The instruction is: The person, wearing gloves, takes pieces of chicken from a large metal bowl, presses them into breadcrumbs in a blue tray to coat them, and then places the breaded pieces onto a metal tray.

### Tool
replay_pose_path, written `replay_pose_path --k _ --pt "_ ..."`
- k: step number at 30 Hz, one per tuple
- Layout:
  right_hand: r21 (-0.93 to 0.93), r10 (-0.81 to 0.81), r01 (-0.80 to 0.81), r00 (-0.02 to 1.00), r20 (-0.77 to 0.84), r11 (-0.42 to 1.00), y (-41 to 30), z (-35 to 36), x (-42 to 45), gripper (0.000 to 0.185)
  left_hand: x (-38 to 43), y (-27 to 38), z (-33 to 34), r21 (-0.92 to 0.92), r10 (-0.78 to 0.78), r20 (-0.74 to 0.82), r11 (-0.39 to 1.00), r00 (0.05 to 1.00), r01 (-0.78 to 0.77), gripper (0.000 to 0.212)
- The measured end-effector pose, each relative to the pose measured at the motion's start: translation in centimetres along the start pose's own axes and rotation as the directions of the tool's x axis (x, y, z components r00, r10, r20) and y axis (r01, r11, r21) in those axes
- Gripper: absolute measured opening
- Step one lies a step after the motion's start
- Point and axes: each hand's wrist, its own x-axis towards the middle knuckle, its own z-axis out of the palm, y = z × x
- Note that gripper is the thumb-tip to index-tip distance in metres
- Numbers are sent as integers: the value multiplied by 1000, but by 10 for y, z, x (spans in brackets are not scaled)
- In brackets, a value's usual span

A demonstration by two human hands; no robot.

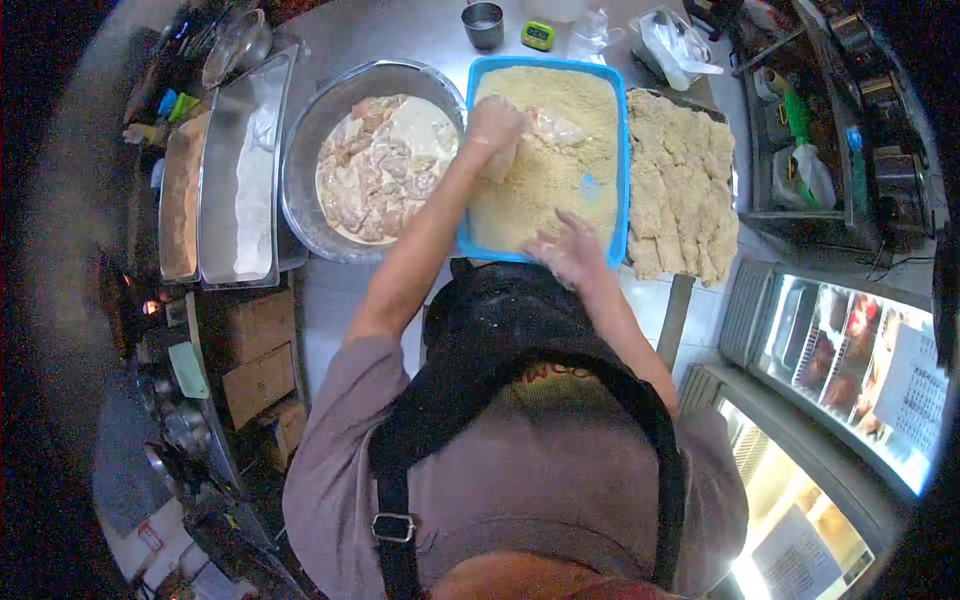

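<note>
My left hand (497,126) is over the left side of a blue plastic tray (622,165) and grips a pale piece of raw meat (498,166), which hangs below the fingers. A second raw piece (556,129) lies on the yellow breadcrumbs (540,202) that fill the tray. Above the tray's near edge, my right hand (568,249) has its fingers apart, dusted with crumbs and holding nothing. To the left stands a large steel bowl (304,165) of raw meat pieces (386,180) in whitish batter.
Crumb-coated pieces (681,187) cover a tray at the right. Left of the bowl are a steel pan (225,180) with white powder and a pan of brownish powder (182,202). A metal cup (482,26) and green timer (538,35) stand behind. Lit refrigerators (847,360) are at the lower right.
</note>
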Motion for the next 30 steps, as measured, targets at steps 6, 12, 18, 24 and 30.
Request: replay_pose_path --k 6,12,18,24,30 --pt "-357 -620 706 708 339 612 -36 -21 165 55 -65 -11 -68 -992 -423 121 -13 898 128 16" --pt "223 -311 248 896 318 943 -74 67 74 48 -213 -94 -3 -605 -619 -258 702 742 375 16" --pt "-261 -737 776 629 248 574 -139 49 133 42 -249 -66 6 -809 -914 -48 273 404 521 28" --pt "-686 -702 -183 323 635 -705 -133 95 184 68 -257 -57 26 -781 -906 -127 342 403 522 35" --pt "-644 -655 -194 426 624 -740 -121 110 167 78 -256 -55 34 -697 -916 -183 377 357 610 37"
